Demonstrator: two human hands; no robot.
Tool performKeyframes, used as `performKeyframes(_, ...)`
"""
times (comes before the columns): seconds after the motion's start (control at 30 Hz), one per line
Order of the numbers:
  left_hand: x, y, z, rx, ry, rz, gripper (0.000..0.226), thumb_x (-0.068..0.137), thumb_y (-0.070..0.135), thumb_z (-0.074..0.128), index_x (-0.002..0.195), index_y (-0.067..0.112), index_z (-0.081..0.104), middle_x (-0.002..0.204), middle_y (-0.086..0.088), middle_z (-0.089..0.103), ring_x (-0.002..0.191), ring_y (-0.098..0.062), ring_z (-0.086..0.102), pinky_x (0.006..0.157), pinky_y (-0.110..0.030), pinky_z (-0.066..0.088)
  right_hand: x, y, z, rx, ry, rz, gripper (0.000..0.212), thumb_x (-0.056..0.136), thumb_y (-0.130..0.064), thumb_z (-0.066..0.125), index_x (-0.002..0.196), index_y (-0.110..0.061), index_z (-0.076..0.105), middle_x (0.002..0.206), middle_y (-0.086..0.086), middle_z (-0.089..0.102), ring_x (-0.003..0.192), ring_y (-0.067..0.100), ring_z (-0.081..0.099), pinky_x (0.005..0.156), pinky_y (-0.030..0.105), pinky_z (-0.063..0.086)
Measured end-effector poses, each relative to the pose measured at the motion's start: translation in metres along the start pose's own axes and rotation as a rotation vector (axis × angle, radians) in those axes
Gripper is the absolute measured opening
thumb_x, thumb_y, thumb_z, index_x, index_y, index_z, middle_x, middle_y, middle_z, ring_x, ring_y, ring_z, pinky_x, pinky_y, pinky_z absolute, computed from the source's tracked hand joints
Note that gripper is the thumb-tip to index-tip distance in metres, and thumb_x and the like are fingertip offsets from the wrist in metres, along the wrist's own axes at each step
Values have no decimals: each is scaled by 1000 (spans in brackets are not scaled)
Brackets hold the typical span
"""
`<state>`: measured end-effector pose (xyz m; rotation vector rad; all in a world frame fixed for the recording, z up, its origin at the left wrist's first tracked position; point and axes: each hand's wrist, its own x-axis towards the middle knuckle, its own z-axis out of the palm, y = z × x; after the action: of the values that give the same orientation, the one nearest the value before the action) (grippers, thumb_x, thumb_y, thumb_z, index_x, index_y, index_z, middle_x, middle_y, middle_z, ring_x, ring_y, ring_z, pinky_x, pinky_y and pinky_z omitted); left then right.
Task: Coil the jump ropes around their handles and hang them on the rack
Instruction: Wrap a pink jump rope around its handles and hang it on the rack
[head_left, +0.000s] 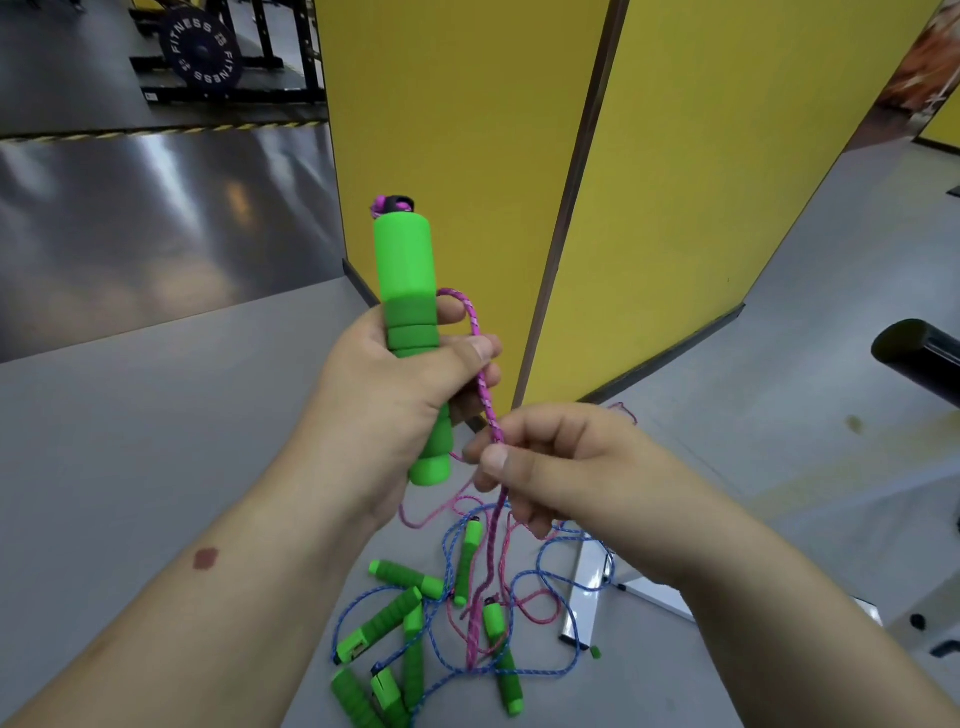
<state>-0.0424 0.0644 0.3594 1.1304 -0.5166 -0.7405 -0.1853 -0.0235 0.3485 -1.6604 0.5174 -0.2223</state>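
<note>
Green foam handle (409, 291) stands near upright in my left hand (384, 395), long axis vertical with a slight lean, black cap end up, butt end down below my palm. My fingers and thumb are curled tight round its lower ribbed part. Pink rope (480, 374) loops out beside my left fingers, runs down to my right hand (561, 467), where thumb and forefinger pinch it, then hangs on toward the floor (156, 441). Below my hands lies a pile of more green handles (387, 618) pointing every way, tangled with blue rope (540, 571) and more pink cord. Yellow wall panels (467, 130) stand ahead. White metal frame (584, 597) sits just right of the pile, touching the blue rope. Weight plate (203, 52) far upper left.
</note>
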Motion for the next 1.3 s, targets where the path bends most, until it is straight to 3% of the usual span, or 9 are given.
performKeyframes(0.13,0,0,-1,-75,-30,-33,18,96,5,64,113,9,59,91,-14,75,77,-25,72,66,-32,61,2,-4,0,122,159,-128,15,97,-10,63,98,-11,77,73,3,69,55,12,53,51,24,46)
performKeyframes(0.27,-11,-11,8,14,-202,-65,28,88,9,70,116,9,62,93,-22,73,83,-37,73,85,-51,62,2,-12,-3,206,320,-243,17,93,-16,65,101,-16,80,63,13,61,51,11,46,47,21,39)
performKeyframes(0.43,-17,-18,16,252,-273,13,38,74,13,72,108,30,70,78,-7,74,82,-34,75,86,-57,60,-2,-18,-6,200,430,-265,18,95,-11,61,104,-13,76,53,-12,59,44,1,46,45,10,36)
performKeyframes(0.63,-16,-15,18,165,-201,20,46,76,3,81,115,21,65,73,-7,70,69,-22,71,68,-38,59,1,-12,-4,249,407,-210,17,96,-21,61,97,-19,78,60,-3,59,49,10,45,45,17,35)
performKeyframes(0.77,-7,-12,12,38,-42,35,40,85,1,78,117,20,63,78,-6,71,70,-22,71,67,-39,59,2,-4,-5,71,212,-25,37,90,-44,61,103,-12,73,77,7,62,57,13,47,50,24,39)
performKeyframes(0.83,-4,-8,8,-6,5,49,37,87,-1,75,116,17,62,79,-9,70,71,-21,73,64,-35,58,-1,-3,-4,-32,92,31,32,88,-42,64,94,-12,74,75,9,63,59,16,47,54,27,40)
performKeyframes(0.93,-2,-4,3,-58,33,41,28,91,-1,71,112,14,61,85,-13,71,74,-22,74,64,-32,60,-2,-5,-3,21,135,-64,17,92,-25,69,91,-8,74,73,5,67,55,15,43,50,26,38)
performKeyframes(1.1,-10,-10,6,-48,-140,-52,25,97,-2,60,120,9,59,95,-11,78,89,-29,77,82,-42,61,-1,-15,-5,129,306,-225,16,94,-22,64,95,-20,80,64,5,54,50,12,38,47,25,30)
performKeyframes(1.3,-19,-17,17,198,-272,52,41,75,8,73,108,32,72,92,-11,78,88,-31,73,91,-62,54,-6,-23,-7,230,349,-327,20,97,-5,55,101,-11,73,66,-13,71,52,-4,60,52,5,42)
